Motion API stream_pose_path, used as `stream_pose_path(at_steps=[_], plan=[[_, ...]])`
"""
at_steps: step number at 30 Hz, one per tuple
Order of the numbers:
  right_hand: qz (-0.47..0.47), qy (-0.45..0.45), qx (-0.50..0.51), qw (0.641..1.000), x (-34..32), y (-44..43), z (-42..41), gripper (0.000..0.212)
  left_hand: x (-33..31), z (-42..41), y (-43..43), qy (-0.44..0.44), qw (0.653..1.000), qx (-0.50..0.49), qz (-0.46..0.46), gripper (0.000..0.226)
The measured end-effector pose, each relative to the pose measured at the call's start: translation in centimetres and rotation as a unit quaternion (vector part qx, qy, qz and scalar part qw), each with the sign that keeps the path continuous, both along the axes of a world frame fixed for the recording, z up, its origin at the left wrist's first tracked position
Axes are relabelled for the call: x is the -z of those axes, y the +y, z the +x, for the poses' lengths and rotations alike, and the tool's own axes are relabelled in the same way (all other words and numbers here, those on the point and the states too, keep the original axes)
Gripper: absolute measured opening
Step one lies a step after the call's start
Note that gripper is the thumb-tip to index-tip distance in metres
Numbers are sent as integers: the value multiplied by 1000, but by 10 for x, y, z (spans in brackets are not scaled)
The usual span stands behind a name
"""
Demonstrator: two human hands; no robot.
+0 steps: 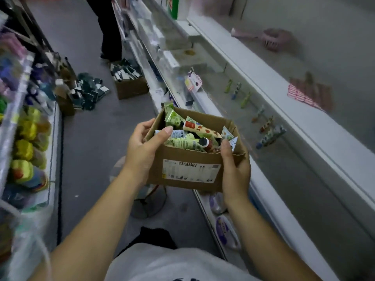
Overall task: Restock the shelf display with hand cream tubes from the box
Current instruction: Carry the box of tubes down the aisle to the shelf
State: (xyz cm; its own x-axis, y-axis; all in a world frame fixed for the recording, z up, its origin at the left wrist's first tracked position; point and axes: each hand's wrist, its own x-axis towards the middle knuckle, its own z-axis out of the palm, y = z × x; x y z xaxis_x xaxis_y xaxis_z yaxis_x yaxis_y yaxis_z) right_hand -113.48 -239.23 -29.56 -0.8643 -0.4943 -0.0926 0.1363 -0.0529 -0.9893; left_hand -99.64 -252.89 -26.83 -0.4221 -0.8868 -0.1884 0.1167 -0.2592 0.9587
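My left hand point(142, 147) and right hand point(235, 171) each grasp one end of the small brown cardboard box point(190, 173), thumbs hooked over its rim to keep it level. Patterned hand cream tubes point(182, 142) lie piled inside. Beyond its right edge, the white shelf point(294, 159) carries a sparse row of standing tubes point(271, 136).

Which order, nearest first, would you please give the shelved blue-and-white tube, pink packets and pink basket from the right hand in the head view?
1. Blue-and-white tube, on the lower shelf beside the right hand.
2. Pink packets, on the upper shelf, rightward.
3. Pink basket, farthest along it.
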Motion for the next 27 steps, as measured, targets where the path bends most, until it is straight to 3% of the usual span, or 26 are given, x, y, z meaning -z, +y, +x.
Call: stream_pose_path(at_steps=[6, 13, 16, 19, 21, 24, 27], plan=[[2, -3, 159, 987, 6, -26, -7, 60, 5, -60, -67, -48, 984, 170, -32, 70], [-10, -28, 353, 935, 9, -32, 12, 40, 11, -120, -94, -70, 907, 408, -76, 70], [2, -23, 431, 902, 10, -18, 31, 40, 16, -137, -79, -75, 868, 487, -51, 87], [17, -22, 496, 868, 10, 1, 46, 36, 17, -149, -52, -63, 830, 553, -31, 56], [27, -19, 538, 843, 9, 19, 57, 35, 22, -155, -28, -61, 800, 596, -39, 49], [40, -11, 600, 799, 8, 50, 73, 32, 26, -166, 10, -56, 735, 674, -43, 69], [36, -11, 645, 763, 13, 82, 89, 35, 26, -175, 56, -46, 671, 738, -54, 66]])
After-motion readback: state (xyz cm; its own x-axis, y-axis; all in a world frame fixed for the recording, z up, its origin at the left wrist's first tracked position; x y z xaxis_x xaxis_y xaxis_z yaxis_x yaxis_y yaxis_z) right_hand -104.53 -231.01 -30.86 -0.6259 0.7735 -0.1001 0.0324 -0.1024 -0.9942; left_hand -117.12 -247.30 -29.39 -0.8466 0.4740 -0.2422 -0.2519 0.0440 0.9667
